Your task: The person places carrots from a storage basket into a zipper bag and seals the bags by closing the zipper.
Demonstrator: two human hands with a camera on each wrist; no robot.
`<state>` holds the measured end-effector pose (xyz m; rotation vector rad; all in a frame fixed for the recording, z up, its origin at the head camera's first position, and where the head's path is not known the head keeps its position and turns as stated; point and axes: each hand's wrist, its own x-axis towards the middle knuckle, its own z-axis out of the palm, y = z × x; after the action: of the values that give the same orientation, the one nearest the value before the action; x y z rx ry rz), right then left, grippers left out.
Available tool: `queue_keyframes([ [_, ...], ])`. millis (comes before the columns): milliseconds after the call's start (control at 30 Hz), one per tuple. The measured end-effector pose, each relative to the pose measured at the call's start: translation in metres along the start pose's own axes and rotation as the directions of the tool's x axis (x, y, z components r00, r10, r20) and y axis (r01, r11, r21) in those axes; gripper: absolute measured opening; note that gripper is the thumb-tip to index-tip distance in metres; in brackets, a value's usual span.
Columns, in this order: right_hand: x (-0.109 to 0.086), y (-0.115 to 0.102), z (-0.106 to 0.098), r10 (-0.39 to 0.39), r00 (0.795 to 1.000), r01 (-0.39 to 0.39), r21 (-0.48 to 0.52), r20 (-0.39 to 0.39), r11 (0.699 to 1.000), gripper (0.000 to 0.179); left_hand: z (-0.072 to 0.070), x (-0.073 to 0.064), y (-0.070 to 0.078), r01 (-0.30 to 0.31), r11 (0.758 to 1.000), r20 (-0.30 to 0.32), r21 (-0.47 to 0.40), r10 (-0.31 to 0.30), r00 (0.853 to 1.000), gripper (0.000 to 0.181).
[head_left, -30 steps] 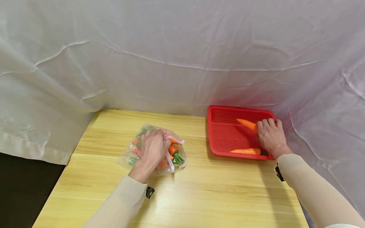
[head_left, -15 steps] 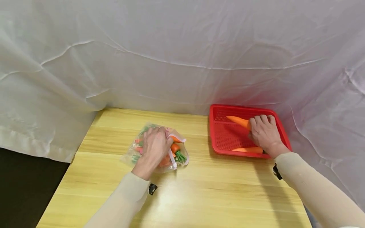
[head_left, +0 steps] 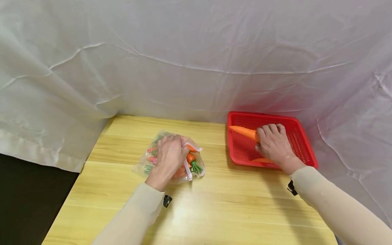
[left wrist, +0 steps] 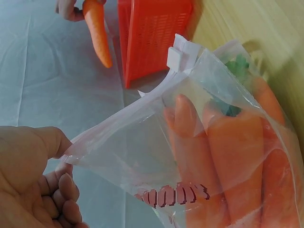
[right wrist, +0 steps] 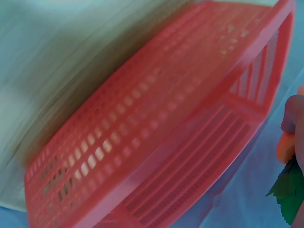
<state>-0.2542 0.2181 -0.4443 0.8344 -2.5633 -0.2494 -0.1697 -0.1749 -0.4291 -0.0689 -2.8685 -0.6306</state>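
Observation:
My left hand (head_left: pixel 169 153) pinches the edge of a clear zip bag (left wrist: pixel 142 137) between thumb and forefinger, as the left wrist view shows. Inside the bag lie several carrots (left wrist: pixel 235 156) with green tops, and the slider sits at one end of its white zip strip. Over the red basket (head_left: pixel 231 149), my right hand (head_left: pixel 274 143) grips an orange carrot (head_left: pixel 244 132) by its thick end, the tip pointing left. Its green leaves (right wrist: pixel 289 190) show at the edge of the right wrist view. A second carrot (head_left: pixel 261 160) lies in the basket's front, partly hidden under the hand.
The wooden table (head_left: pixel 214 200) runs between the bag and the basket. Pale grey cloth (head_left: pixel 183 51) hangs behind it and along the right. Past the table's left edge is a dark area (head_left: pixel 30 194).
My right hand has moved left with the carrot, lifting it from inside the basket to above it. My left hand keeps its hold on the bag, and the head view has shifted slightly.

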Motion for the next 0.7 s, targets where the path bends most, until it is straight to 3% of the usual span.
queue_keyframes([
  [233, 0.005, -0.028, -0.005, -0.065, 0.995, 0.068, 0.038, -0.081, 0.997, 0.040, 0.000, 0.000, 0.000, -0.015, 1.000, -0.028, 0.009, 0.016, 0.999, 0.017],
  [467, 0.010, -0.059, -0.013, -0.112, 0.989, 0.119, 0.072, -0.094, 0.990, 0.040, -0.002, 0.001, -0.001, -0.025, 1.000, -0.035, 0.015, 0.025, 0.999, 0.016],
  [700, 0.015, -0.094, -0.014, -0.192, 0.970, 0.210, 0.117, -0.149, 0.971, 0.034, -0.005, 0.001, -0.002, -0.025, 1.000, -0.026, 0.010, 0.025, 0.999, 0.015],
])
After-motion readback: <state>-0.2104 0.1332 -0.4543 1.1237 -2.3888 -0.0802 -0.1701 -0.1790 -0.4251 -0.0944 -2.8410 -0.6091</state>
